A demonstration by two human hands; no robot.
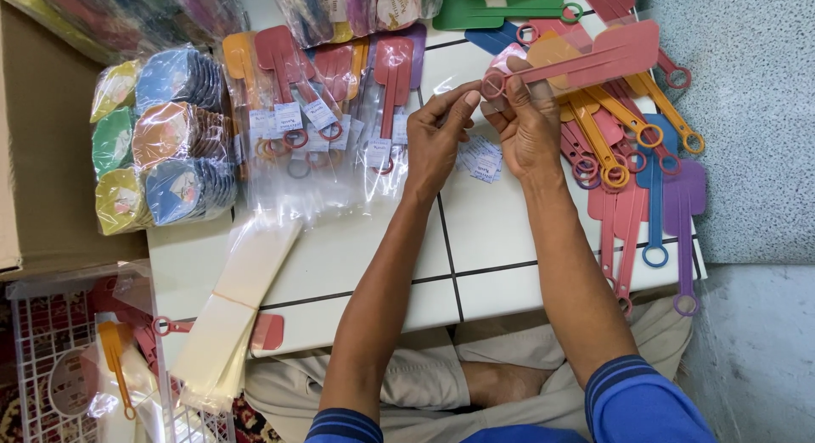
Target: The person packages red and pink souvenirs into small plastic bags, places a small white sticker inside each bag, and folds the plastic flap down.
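My right hand grips a pink plastic paddle with a ring-ended handle, held above the white tiled table; an orange paddle shows just behind it. My left hand meets the right hand at the ring end, thumb and forefinger pinched on the edge of a clear plastic bag. A small heap of white paper labels lies on the table under my hands.
Loose paddles in pink, orange, blue and purple pile up at the right. Bagged paddles lie left of my hands. Stacks of round coloured pieces in bags sit farther left. Empty clear bags and a white wire basket are at lower left.
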